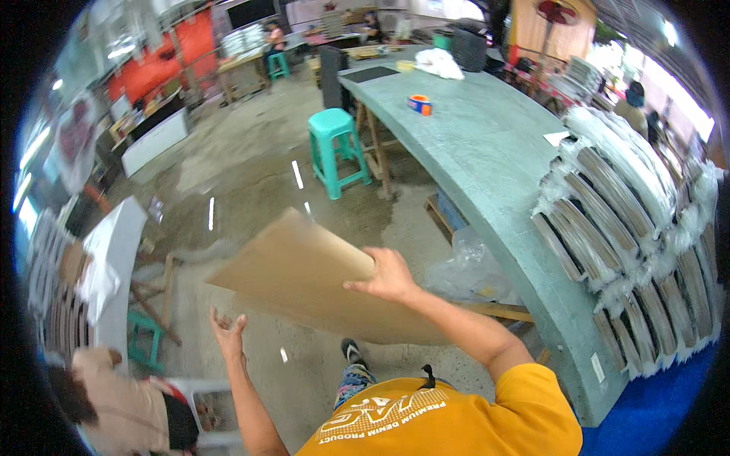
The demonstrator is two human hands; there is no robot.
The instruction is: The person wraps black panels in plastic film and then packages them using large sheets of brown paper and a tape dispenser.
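Observation:
A large brown cardboard sheet (304,277) hangs tilted in the air over the concrete floor in front of me. My right hand (389,275) grips its right edge, thumb underneath and fingers on top. My left hand (226,332) is below the sheet's near left corner, palm up with fingers spread, not touching it. My foot in a dark shoe (352,353) shows under the sheet.
A long green table (487,152) runs along the right, bearing plastic-wrapped bundles of flat sheets (631,228), a roll of tape (420,104) and a white cloth (439,63). A teal stool (335,150) stands on the wet floor. Another person (114,403) crouches at lower left beside a white table (114,258).

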